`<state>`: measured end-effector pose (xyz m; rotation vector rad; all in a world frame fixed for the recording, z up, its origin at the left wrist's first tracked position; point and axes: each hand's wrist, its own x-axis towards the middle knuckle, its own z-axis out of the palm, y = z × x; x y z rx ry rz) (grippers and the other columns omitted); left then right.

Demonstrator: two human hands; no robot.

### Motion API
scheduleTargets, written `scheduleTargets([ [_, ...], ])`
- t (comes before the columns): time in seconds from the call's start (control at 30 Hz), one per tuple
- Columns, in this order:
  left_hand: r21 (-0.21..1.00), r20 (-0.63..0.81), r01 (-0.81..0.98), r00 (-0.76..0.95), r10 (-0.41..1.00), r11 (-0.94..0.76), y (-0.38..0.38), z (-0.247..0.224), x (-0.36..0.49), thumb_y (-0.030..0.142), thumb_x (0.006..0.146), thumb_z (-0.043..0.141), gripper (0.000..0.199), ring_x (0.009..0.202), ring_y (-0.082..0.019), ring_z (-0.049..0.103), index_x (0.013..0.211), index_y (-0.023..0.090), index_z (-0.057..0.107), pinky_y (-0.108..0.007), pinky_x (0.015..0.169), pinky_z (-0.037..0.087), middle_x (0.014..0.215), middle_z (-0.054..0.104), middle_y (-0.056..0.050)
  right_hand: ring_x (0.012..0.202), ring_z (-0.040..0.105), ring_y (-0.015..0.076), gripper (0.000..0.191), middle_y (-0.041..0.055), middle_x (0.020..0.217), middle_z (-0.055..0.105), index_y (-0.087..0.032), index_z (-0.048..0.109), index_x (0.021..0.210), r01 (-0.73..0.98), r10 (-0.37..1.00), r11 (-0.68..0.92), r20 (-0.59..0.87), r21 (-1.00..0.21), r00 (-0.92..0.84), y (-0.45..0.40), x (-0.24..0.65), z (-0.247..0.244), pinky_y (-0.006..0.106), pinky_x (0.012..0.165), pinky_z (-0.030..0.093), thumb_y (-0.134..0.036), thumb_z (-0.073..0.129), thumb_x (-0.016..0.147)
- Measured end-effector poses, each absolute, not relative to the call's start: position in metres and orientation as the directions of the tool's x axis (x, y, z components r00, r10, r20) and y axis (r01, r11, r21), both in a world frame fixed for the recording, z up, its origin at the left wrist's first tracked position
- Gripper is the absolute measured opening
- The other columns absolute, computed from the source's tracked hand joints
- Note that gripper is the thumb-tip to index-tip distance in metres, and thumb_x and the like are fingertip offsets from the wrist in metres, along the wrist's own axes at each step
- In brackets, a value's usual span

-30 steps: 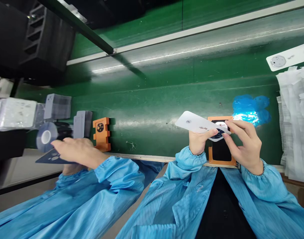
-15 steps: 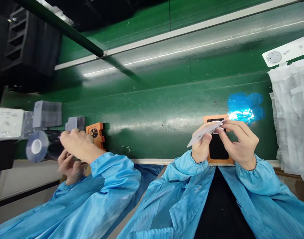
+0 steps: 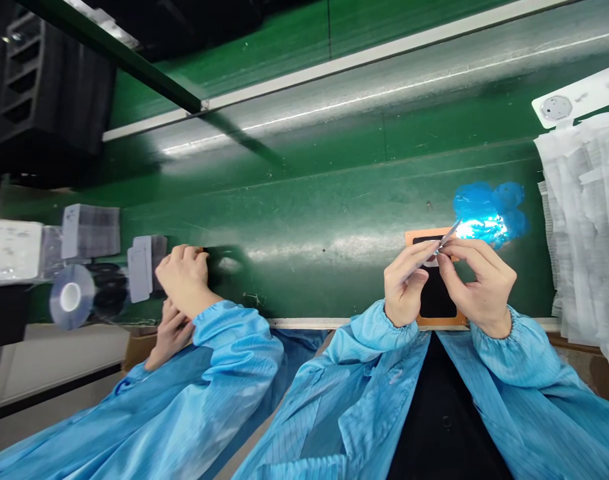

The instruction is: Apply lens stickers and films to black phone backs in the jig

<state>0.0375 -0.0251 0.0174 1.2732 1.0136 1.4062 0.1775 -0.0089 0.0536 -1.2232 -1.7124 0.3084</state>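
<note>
My left hand (image 3: 404, 283) pinches a thin pale card (image 3: 448, 233), which is turned nearly edge-on above an orange frame (image 3: 425, 321). A black panel (image 3: 437, 293) lies inside that frame. Facing it, my right hand (image 3: 479, 287) has its thumb and forefinger pressed together at the card's edge; whatever they grip is too small to name. Just beyond my right hand, shiny blue film pieces (image 3: 489, 210) lie on the green table (image 3: 304, 220).
A co-worker's hands (image 3: 187, 280) are at the left, beside stacks of grey cards (image 3: 92, 230) and a tape roll (image 3: 72, 297). White layered sheets (image 3: 584, 227) and a white plate (image 3: 584, 97) lie at the right. A dark post (image 3: 134, 63) stands upper left.
The card in my left hand has turned from showing its face to nearly edge-on. The co-worker's hands have moved right, from the tape roll to over the other orange piece.
</note>
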Motion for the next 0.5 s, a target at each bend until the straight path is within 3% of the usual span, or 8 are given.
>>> scheduleTargets([
  [0.17,0.927,0.375,-0.029,0.012,0.927,-0.375,-0.0236,0.0243,0.0387,0.051,0.107,0.05,0.048,0.129,-0.029,0.068,0.139,0.021,0.071,-0.046,0.112,0.057,0.14,0.069,-0.014,0.092,0.078,0.0209,0.014,0.0071,0.1,0.079,-0.021,0.072,0.098,0.591,0.826,0.459,0.563,-0.663,-0.009,-0.008,0.1758,0.0524,0.033,0.08,0.064,-0.01,0.067,0.091],
  [0.5,0.914,0.373,0.133,0.099,0.923,-0.384,-0.0317,0.0223,0.0425,0.047,0.109,0.046,0.053,0.142,-0.031,0.059,0.155,0.021,0.055,-0.05,0.119,0.052,0.155,0.059,-0.014,0.089,0.075,0.0218,0.013,0.0058,0.098,0.077,-0.025,0.069,0.097,0.648,0.839,0.393,0.543,-0.652,0.038,-0.0082,0.1699,0.0516,0.035,0.079,0.062,-0.014,0.062,0.094],
])
